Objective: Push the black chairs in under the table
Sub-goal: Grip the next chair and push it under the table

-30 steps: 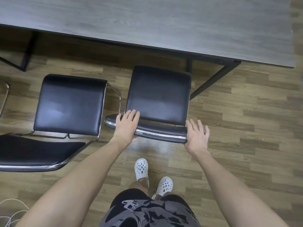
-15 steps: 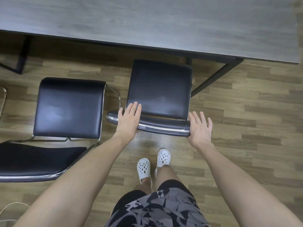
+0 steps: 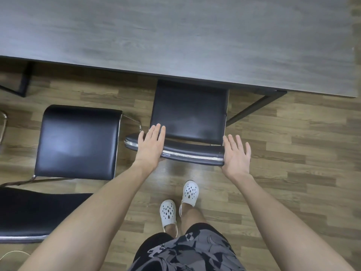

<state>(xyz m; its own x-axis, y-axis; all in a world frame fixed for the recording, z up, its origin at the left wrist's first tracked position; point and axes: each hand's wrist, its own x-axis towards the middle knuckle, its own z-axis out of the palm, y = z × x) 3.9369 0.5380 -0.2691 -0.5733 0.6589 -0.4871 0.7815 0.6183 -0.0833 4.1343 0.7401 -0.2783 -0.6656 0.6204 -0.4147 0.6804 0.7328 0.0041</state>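
**Flat palms on the chair back**

My left hand (image 3: 151, 146) lies flat, fingers spread, over the left end of the chair's (image 3: 188, 114) backrest top; my right hand (image 3: 236, 155) presses open-palmed against its right end. Neither hand grips. The seat's front edge sits just under the table (image 3: 175, 36) at twelve o'clock. A second chair (image 3: 78, 139) stands at nine o'clock, clear of the table. My white clogs (image 3: 168, 212) are at six o'clock.
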